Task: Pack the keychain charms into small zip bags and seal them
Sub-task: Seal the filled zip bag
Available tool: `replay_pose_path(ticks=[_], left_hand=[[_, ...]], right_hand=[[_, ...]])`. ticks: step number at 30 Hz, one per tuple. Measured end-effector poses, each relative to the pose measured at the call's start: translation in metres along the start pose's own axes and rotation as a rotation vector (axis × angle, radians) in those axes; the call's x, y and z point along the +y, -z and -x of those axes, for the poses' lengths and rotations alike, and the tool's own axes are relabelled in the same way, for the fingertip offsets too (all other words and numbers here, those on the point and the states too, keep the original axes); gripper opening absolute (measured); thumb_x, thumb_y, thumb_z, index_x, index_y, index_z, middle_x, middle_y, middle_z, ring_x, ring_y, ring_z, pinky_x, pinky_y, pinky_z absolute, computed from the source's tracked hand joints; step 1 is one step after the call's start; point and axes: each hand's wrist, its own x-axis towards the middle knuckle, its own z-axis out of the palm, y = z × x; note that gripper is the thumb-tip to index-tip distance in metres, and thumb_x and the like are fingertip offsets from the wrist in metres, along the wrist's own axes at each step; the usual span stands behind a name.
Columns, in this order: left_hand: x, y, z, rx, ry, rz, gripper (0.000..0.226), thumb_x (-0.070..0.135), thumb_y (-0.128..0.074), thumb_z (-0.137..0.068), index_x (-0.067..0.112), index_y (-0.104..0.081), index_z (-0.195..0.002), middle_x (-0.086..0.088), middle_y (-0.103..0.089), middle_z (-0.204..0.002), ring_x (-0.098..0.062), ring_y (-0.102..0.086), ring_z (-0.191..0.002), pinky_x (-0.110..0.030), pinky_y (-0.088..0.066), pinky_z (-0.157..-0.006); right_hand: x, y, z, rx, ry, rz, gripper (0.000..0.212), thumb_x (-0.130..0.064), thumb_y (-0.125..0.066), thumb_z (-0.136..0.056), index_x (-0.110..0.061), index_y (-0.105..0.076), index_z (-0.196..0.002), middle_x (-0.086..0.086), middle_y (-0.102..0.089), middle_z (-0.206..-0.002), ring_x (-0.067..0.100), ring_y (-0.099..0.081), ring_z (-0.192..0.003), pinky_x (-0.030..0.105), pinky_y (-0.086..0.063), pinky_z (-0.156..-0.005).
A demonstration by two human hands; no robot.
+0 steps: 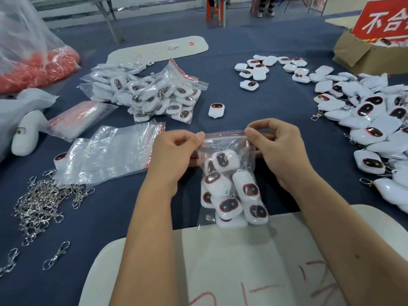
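Both hands are holding a filled zip bag up over the blue table, just beyond the white board at the near edge. Left hand is pinching the left end of the red zip strip between thumb and curled fingers; right hand is pinching the right end the same way. Cannot tell if the strip is pressed closed along its whole length yet. Likely sealing step in progress.

Handling, as a guess: the film is looking thin, limp and slick, crinkling under the load. The white charms are hanging bunched in the lower half of the zip bag, hard little shells, light each but together pulling the bag down. Best hold seems to be the stiffer zip strip, where both hands are already pinching; gripping lower film would probably slip or stretch.

Room around the zip bag: empty zip bags are lying just to its left, touching or nearly touching the left wrist area. A pile of metal clasps is sitting further left. Packed bags are heaped beyond and left of it. One loose charm is lying just beyond it. A big heap of unpacked charms is spreading to the right, near the right forearm. Bare cloth beyond the zip bag is looking like the open lane for setting it down.
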Motion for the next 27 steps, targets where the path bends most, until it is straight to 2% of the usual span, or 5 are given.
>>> replay_pose_path(ticks=[8,12,15,20,27], left_hand=[[0.001,0.011,0.008,-0.166,0.186,0.164,0.028,0.009,-0.068,-0.097,0.010,-0.074,-0.070,-0.006,-0.072,-0.075,-0.014,-0.064,-0.062,-0.022,-0.059,-0.058],[0.007,0.005,0.001,0.071,-0.193,-0.344,0.009,0.017,-0.076,-0.091,0.020,-0.074,-0.082,0.010,-0.075,-0.083,-0.007,-0.069,-0.080,-0.025,-0.057,-0.079],[0.018,-0.013,-0.003,-0.055,-0.368,-0.548,0.002,0.027,-0.077,-0.088,0.028,-0.076,-0.089,0.018,-0.073,-0.092,0.005,-0.065,-0.094,-0.012,-0.046,-0.084],[0.021,-0.028,-0.012,-0.204,-0.314,-0.669,0.017,0.022,-0.080,-0.087,0.031,-0.072,-0.075,0.008,-0.070,-0.077,-0.007,-0.065,-0.074,-0.031,-0.053,-0.072],[0.019,-0.026,-0.015,-0.167,-0.344,-0.667,0.025,0.022,-0.081,-0.086,0.033,-0.068,-0.068,0.012,-0.065,-0.066,-0.002,-0.055,-0.059,-0.023,-0.044,-0.061]], right_hand=[[0.000,0.003,0.002,-0.116,0.063,-0.090,0.014,-0.013,-0.075,-0.095,-0.023,-0.075,-0.104,0.006,-0.080,-0.083,0.013,-0.074,-0.072,0.023,-0.058,-0.069],[-0.003,0.002,0.005,-0.168,0.134,-0.097,0.018,-0.006,-0.072,-0.097,-0.019,-0.070,-0.108,0.011,-0.079,-0.080,0.020,-0.072,-0.067,0.027,-0.058,-0.066],[-0.006,-0.001,0.006,-0.205,0.192,-0.019,0.020,-0.004,-0.071,-0.097,-0.018,-0.068,-0.112,0.009,-0.078,-0.078,0.019,-0.070,-0.067,0.029,-0.059,-0.069],[-0.007,-0.004,0.007,-0.212,0.204,0.037,0.020,-0.007,-0.073,-0.097,-0.016,-0.064,-0.113,0.003,-0.080,-0.082,0.030,-0.075,-0.075,0.040,-0.062,-0.079],[-0.003,-0.004,0.004,-0.169,0.199,0.118,0.006,-0.018,-0.078,-0.094,-0.022,-0.079,-0.090,-0.006,-0.080,-0.081,0.012,-0.075,-0.074,0.022,-0.058,-0.072]])
